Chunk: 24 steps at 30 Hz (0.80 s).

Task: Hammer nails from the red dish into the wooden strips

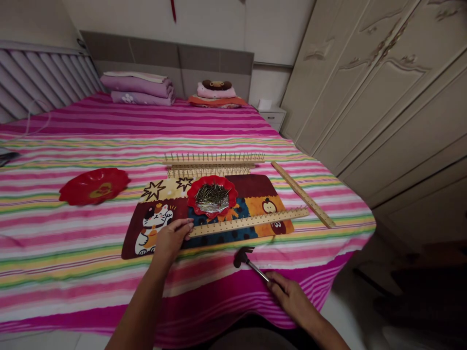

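Note:
My left hand [175, 234] is closed around the near-left end of a wooden strip [248, 221]. Nails stick up along the strip's far edge, and a row of dark dots marks its near face. My right hand [286, 295] grips the handle of a claw hammer [243, 257], its head above the bed's near side, apart from the strip. Just beyond the strip, a red scalloped dish [232, 195] holds a pile of nails [211, 195]. Strip and dish both rest on a patterned mat [131, 245] with a cat drawing.
Behind the dish lie more wooden strips [215, 162] with nails standing in them. Another wooden strip [302, 194] lies at the right. A red plate [94, 186] sits at the left on the striped bedspread [54, 233]. Folded bedding [136, 88] is stacked by the headboard; wardrobes [365, 87] stand right.

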Each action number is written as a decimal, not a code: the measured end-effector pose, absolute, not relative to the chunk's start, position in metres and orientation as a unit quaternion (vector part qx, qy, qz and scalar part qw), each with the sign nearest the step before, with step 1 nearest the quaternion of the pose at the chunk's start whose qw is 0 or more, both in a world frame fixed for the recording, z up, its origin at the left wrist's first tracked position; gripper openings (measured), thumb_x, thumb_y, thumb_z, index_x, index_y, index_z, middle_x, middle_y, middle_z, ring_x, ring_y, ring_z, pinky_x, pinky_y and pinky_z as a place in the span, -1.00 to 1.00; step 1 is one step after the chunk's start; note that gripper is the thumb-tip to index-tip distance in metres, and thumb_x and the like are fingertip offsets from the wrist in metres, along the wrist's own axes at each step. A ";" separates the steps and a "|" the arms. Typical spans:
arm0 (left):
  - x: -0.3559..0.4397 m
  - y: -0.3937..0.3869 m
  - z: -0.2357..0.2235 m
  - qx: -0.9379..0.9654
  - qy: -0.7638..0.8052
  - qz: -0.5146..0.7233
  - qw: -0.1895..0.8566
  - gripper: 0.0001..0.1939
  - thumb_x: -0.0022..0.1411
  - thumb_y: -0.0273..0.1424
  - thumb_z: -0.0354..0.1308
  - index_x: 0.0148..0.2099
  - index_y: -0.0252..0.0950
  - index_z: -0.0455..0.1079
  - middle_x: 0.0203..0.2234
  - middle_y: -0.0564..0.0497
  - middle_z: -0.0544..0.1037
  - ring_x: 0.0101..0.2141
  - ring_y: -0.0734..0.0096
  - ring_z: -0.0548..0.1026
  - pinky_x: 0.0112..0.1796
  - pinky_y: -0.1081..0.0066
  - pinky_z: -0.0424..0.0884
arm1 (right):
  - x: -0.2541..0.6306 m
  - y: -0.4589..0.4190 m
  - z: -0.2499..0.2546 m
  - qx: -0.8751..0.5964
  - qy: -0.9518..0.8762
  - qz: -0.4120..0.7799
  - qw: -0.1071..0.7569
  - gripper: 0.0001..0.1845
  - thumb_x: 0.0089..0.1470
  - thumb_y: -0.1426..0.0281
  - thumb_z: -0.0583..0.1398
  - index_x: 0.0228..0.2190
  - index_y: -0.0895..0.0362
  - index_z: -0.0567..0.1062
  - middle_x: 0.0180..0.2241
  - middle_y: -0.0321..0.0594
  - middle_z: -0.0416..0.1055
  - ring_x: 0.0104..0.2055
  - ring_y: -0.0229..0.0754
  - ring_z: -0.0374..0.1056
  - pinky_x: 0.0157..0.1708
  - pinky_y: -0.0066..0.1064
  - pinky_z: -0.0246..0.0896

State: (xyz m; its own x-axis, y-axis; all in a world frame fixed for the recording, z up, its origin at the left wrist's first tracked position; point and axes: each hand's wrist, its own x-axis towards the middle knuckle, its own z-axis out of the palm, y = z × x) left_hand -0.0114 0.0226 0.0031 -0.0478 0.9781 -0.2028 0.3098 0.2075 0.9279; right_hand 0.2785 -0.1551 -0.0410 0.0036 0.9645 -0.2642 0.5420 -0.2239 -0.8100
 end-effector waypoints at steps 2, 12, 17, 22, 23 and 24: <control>-0.009 0.021 0.006 0.514 0.628 0.365 0.457 -0.60 -0.12 -0.15 0.16 -0.25 -0.29 0.47 -0.54 0.07 0.51 -0.61 0.53 0.38 -0.51 0.49 0.30 | 0.278 -0.155 -0.041 -0.661 -0.571 0.415 0.256 -0.67 0.09 0.21 0.01 -0.28 0.12 0.47 -0.47 -0.31 0.42 -0.46 -0.22 0.30 -0.43 -0.45 0.22; -0.005 0.014 0.011 0.574 0.645 0.324 0.388 -0.69 -0.04 -0.16 0.10 -0.31 -0.22 0.47 -0.41 0.07 0.55 -0.61 0.51 0.37 -0.52 0.46 0.31 | 0.275 -0.160 -0.042 -0.653 -0.573 0.422 0.260 -0.61 0.11 0.18 0.01 -0.20 0.15 0.47 -0.40 -0.22 0.47 -0.38 -0.15 0.36 -0.35 -0.41 0.27; -0.006 0.013 0.005 0.618 0.647 0.300 0.331 -0.73 0.02 -0.16 0.04 -0.35 -0.19 0.46 -0.28 0.07 0.55 -0.50 0.46 0.43 -0.49 0.47 0.32 | 0.252 -0.151 -0.012 -0.632 -0.568 0.440 0.291 -0.62 0.12 0.18 0.02 -0.15 0.11 0.46 -0.38 -0.23 0.47 -0.31 -0.14 0.37 -0.30 -0.41 0.28; -0.005 0.014 0.005 0.654 0.636 0.299 0.280 -0.77 0.05 -0.21 0.03 -0.40 -0.19 0.44 -0.34 0.06 0.54 -0.32 0.40 0.46 -0.34 0.47 0.32 | 0.220 -0.113 0.036 -0.592 -0.624 0.384 0.337 -0.63 0.15 0.23 0.00 -0.07 0.08 0.39 -0.48 -0.33 0.42 -0.51 -0.27 0.30 -0.50 -0.50 0.21; -0.005 0.014 0.005 0.660 0.635 0.296 0.269 -0.78 0.05 -0.23 0.02 -0.41 -0.20 0.44 -0.35 0.06 0.54 -0.32 0.40 0.45 -0.32 0.47 0.31 | 0.214 -0.103 0.045 -0.579 -0.643 0.364 0.345 -0.65 0.17 0.25 -0.01 -0.06 0.06 0.38 -0.48 -0.33 0.42 -0.50 -0.28 0.30 -0.48 -0.50 0.21; -0.005 0.013 0.005 0.667 0.634 0.292 0.260 -0.78 0.06 -0.24 0.02 -0.41 -0.20 0.44 -0.37 0.06 0.53 -0.32 0.40 0.45 -0.32 0.47 0.30 | 0.208 -0.094 0.052 -0.565 -0.663 0.341 0.353 -0.65 0.18 0.28 -0.03 -0.05 0.05 0.36 -0.44 -0.32 0.43 -0.45 -0.27 0.33 -0.43 -0.49 0.23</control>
